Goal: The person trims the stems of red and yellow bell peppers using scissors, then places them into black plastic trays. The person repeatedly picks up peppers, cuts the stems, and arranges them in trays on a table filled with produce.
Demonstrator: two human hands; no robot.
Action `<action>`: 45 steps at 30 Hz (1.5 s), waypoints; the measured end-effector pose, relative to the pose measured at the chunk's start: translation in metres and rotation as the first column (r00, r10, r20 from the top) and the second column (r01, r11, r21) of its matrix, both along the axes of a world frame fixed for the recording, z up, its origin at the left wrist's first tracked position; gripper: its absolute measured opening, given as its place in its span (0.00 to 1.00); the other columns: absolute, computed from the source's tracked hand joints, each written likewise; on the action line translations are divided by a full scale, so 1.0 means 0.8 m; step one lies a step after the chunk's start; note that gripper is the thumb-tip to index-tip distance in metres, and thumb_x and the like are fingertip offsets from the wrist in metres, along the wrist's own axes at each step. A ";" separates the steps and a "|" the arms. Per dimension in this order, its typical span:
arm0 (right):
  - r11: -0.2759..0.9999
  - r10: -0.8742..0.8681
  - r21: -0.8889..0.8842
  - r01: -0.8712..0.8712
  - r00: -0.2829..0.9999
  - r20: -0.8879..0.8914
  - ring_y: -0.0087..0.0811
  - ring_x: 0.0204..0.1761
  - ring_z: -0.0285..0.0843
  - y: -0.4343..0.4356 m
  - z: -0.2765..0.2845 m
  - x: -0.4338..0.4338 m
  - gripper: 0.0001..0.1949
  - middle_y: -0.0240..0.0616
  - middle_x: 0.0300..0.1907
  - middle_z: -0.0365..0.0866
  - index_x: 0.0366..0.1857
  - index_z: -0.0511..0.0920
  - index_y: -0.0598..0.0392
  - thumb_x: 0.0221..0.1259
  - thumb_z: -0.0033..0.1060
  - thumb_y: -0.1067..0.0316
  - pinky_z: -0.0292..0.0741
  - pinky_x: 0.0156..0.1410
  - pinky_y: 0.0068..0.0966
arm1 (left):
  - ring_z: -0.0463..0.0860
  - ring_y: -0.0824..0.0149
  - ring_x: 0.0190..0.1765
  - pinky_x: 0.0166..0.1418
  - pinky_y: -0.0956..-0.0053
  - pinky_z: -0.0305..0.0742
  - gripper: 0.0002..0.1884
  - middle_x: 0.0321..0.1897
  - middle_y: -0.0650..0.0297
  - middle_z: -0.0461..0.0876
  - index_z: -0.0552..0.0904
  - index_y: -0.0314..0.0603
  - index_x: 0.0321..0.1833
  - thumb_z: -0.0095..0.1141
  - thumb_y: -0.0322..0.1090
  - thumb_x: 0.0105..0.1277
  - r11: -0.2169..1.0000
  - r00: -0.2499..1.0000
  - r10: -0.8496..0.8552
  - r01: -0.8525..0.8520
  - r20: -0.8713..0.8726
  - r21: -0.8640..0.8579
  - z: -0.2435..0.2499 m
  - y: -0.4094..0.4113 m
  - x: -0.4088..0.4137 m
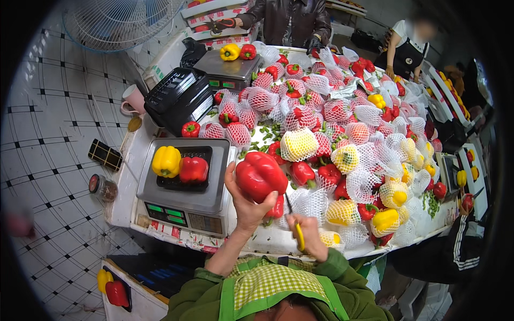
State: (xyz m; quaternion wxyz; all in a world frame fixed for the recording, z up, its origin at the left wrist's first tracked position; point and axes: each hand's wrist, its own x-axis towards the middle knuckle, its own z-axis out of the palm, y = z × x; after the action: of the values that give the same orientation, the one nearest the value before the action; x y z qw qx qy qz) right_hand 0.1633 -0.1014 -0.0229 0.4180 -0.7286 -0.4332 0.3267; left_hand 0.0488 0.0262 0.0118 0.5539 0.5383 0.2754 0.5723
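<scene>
My left hand (pixel 248 210) grips a large red bell pepper (pixel 261 175) above the table's front part. Close to it on the right, my right hand (pixel 312 236) holds yellow-handled scissors (pixel 300 237), their dark blade pointing up beside the pepper. Whether the blade touches the pepper's stem is hidden. Just left stands a digital scale (pixel 215 176) bearing a black tray (pixel 194 154) with a yellow pepper (pixel 166 161) and a red pepper (pixel 193 169). Right of my hands lie yellow and red peppers, many in white foam nets (pixel 309 202).
Cut green stems (pixel 263 136) lie scattered on the white table (pixel 257 242). Behind the near scale stand a black plastic container (pixel 180 100) and a second scale (pixel 229 68). Two people (pixel 295 24) stand across the table. A fan (pixel 120 22), pink mug (pixel 133 98) and jar (pixel 103 187) are left.
</scene>
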 end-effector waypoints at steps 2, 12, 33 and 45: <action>0.995 -0.010 -0.083 0.048 0.914 0.405 0.35 0.17 0.77 0.000 -0.009 0.036 0.16 0.41 0.12 0.73 0.25 0.81 0.55 0.63 0.62 0.53 0.71 0.24 0.35 | 0.72 0.57 0.61 0.66 0.60 0.70 0.56 0.61 0.53 0.65 0.52 0.44 0.72 0.75 0.29 0.40 0.945 0.940 0.195 -0.103 -0.282 0.311 -0.006 0.011 -0.007; 0.976 -0.148 0.216 -0.040 0.608 0.780 0.36 0.34 0.80 0.014 0.067 0.071 0.20 0.36 0.31 0.82 0.46 0.80 0.51 0.50 0.71 0.55 0.76 0.36 0.32 | 0.71 0.47 0.61 0.64 0.55 0.65 0.56 0.61 0.49 0.68 0.58 0.42 0.71 0.79 0.36 0.37 0.716 0.730 0.466 0.020 -0.499 0.698 0.008 0.005 -0.010; 0.935 0.244 0.209 -0.285 0.948 0.204 0.15 0.25 0.76 0.086 0.078 0.151 0.08 0.31 0.24 0.84 0.39 0.83 0.62 0.58 0.66 0.70 0.74 0.30 0.17 | 0.72 0.52 0.61 0.63 0.55 0.63 0.60 0.61 0.54 0.70 0.57 0.52 0.75 0.80 0.40 0.34 0.620 0.802 0.212 0.331 -0.559 0.711 0.027 0.021 -0.044; 0.938 0.183 0.167 -0.304 0.842 0.508 0.37 0.29 0.82 0.073 0.044 0.098 0.13 0.40 0.29 0.81 0.48 0.81 0.50 0.58 0.63 0.71 0.77 0.36 0.29 | 0.75 0.52 0.60 0.65 0.62 0.70 0.52 0.59 0.48 0.73 0.63 0.37 0.72 0.75 0.41 0.40 0.933 0.877 0.057 0.123 -0.477 0.338 0.037 0.058 -0.069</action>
State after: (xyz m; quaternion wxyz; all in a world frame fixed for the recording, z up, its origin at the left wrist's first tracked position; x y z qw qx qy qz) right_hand 0.2414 -0.0433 0.0124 0.3360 -0.6693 -0.6499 0.1295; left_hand -0.0063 0.0729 0.0415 0.3708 0.7594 0.2857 0.4519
